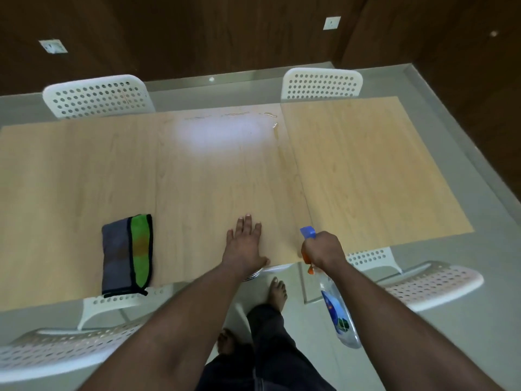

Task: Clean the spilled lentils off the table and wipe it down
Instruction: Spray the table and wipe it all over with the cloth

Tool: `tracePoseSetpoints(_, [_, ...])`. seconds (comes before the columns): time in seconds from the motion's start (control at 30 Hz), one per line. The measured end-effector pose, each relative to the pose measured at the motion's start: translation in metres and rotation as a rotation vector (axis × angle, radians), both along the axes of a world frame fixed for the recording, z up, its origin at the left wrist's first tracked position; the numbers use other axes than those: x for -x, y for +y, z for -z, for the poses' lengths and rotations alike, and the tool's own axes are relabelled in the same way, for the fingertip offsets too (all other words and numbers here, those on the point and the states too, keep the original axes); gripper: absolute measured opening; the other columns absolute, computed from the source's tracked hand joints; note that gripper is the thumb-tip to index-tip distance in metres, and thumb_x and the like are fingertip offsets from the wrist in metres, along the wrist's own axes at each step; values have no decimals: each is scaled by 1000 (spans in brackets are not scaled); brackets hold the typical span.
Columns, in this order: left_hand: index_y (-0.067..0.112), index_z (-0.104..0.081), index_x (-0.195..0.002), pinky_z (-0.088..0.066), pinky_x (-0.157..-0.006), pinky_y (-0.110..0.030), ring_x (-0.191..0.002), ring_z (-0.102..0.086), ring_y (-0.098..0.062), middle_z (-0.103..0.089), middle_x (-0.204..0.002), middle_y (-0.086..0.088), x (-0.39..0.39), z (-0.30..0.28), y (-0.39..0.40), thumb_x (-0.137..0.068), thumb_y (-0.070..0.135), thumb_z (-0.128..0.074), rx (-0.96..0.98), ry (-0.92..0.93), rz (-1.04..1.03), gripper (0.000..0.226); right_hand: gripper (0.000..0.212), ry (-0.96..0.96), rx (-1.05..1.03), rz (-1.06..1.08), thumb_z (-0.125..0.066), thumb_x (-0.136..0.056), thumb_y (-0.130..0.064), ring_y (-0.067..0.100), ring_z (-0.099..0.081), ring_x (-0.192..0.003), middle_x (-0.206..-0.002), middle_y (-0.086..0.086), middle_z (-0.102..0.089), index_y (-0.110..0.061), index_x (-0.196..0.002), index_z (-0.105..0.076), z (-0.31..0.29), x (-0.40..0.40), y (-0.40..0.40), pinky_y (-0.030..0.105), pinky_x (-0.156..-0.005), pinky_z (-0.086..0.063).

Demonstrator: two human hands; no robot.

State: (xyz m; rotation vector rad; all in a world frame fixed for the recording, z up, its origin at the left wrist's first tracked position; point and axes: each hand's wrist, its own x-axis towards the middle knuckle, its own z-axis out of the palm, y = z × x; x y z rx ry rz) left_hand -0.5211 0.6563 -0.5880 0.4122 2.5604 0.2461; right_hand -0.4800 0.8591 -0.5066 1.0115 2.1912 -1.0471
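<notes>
Broadly, the wooden tabletop (197, 170) fills the view, with liquid streaks at its far edge. A folded grey-green cloth (127, 253) lies near left, well apart from the left hand (244, 244), pressed flat with straight fingers. The right hand (324, 249) grips a spray bottle (337, 309) at the near edge.

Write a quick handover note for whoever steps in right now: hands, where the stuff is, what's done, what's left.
Left hand: open, flat on the table near its front edge.
Right hand: grips the spray bottle by its trigger head, nozzle aimed over the table, body hanging past the table edge.
Folded grey and green cloth: lies untouched on the table, left of the left hand.
Done: no lentils visible on the tabletop; a few wet streaks near the far edge.
Left: spray as needed, put the bottle down, pick up the cloth and wipe the whole surface.
</notes>
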Motion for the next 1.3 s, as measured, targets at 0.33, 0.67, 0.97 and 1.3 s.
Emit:
tracePoseSetpoints(0.33, [19, -8, -168, -13, -129, -52, -163, 6, -32, 12, -175, -13, -39, -1, -86, -95, 55, -66, -3, 39, -135, 100, 13, 6, -56, -315, -56, -72, -12, 17, -67, -48, -61, 7, -66, -3, -69, -65, 0, -26, -99, 24, -46, -46])
tracePoseSetpoints(0.67, [11, -4, -168, -8, -132, -46, -163, 5, -34, 8, -175, -17, -41, -3, -194, -96, 54, -66, 27, 93, -307, 105, 10, 36, -25, -612, -56, -84, -18, 20, -59, -64, -72, 5, -63, -11, -77, -58, -4, -1, -229, 29, -54, -42])
tracePoseSetpoints(0.97, [8, -16, -166, -8, -132, -43, -163, 2, -32, -1, -176, -15, -9, 0, -223, -94, 53, -68, -27, 130, -364, 100, 21, -8, 39, -633, -55, -72, -10, 35, -73, -62, -73, 17, -72, 0, -84, -68, -6, 59, -273, 41, -57, -60])
tracePoseSetpoints(1.3, [12, -13, -167, -5, -133, -42, -163, 5, -27, 4, -177, -10, 75, 5, -209, -89, 63, -70, -80, 129, -433, 110, 14, 77, 21, -671, -59, -82, -18, 26, -67, -71, -79, 11, -68, -5, -82, -65, -9, 176, -279, 36, -64, -55])
